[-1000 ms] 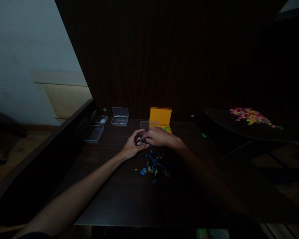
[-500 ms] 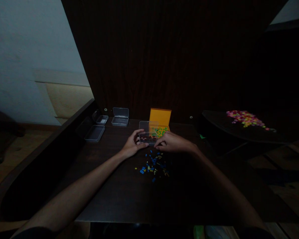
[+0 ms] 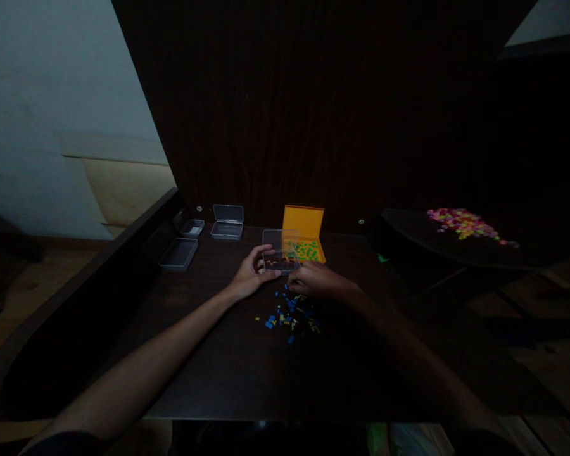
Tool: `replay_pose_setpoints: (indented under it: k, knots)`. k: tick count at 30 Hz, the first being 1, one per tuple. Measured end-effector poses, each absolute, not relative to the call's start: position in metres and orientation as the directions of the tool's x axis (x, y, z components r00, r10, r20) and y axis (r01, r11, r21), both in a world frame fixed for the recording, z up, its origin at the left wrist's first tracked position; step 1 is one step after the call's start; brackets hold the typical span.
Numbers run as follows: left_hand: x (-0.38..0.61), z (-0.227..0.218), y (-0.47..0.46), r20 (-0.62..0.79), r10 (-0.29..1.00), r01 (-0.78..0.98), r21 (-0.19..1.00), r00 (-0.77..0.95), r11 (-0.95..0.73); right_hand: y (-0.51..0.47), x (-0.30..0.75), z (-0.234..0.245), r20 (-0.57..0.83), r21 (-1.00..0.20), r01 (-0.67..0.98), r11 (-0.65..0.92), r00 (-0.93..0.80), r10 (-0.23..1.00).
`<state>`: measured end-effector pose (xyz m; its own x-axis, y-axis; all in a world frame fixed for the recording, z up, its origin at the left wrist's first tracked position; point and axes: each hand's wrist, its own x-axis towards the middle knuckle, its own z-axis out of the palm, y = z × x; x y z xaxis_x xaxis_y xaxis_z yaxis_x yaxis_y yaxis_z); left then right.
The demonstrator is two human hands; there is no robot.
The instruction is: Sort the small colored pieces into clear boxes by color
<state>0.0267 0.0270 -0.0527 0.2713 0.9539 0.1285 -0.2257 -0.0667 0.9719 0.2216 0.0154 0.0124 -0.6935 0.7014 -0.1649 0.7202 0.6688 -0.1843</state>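
My left hand (image 3: 249, 277) grips the left side of a clear plastic box (image 3: 270, 238), thumb along its front edge. The box's transparent lid stands raised, and small dark reddish pieces lie inside. By the front right corner of this box is my right hand (image 3: 317, 280), its fingers curled together. Whatever they may hold is hidden. Below that hand, small blue and yellow toy bricks (image 3: 269, 322) lie scattered on the dark tabletop. Just behind the clear box, an orange-yellow box (image 3: 304, 220) stands with its lid up and green pieces (image 3: 310, 249) inside.
Toward the back left stand an open clear box (image 3: 227, 231), a smaller clear case (image 3: 192, 228) and a shallow clear tray (image 3: 178, 254). A dark raised side board (image 3: 76, 304) borders the left. Bright pink and yellow pieces (image 3: 465, 225) are heaped on a dark surface at right.
My right hand has moved slightly down and left, from the clear box's front edge toward the brick pile. My left hand keeps its hold on the box. The view has shifted a little.
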Motion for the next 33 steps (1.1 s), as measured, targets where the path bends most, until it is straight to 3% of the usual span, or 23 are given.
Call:
replay_pose_setpoints:
  k: [7,13,19,27,33]
  knots:
    - [0.027,-0.052,0.026,0.126,0.946,-0.250,0.967,0.297,-0.051,0.023,0.230,0.034,-0.104,-0.363,0.640,0.677,-0.750,0.653]
    - [0.027,-0.051,0.024,0.145,0.936,-0.256,0.965,0.321,-0.062,0.036,0.212,0.048,0.048,-0.326,0.645,0.691,-0.719,0.694]
    - [0.026,-0.050,0.024,0.135,0.929,-0.233,0.971,0.344,-0.055,0.044,0.191,0.036,-0.008,-0.235,0.640,0.731,-0.754,0.657]
    - [0.026,-0.052,0.025,0.145,0.918,-0.230,0.971,0.369,-0.061,0.049,0.190,0.020,0.000,-0.242,0.623,0.744,-0.767,0.642]
    - [0.026,-0.051,0.025,0.141,0.921,-0.230,0.971,0.363,-0.058,0.048,0.199,0.035,0.060,-0.272,0.599,0.753,-0.770,0.635]
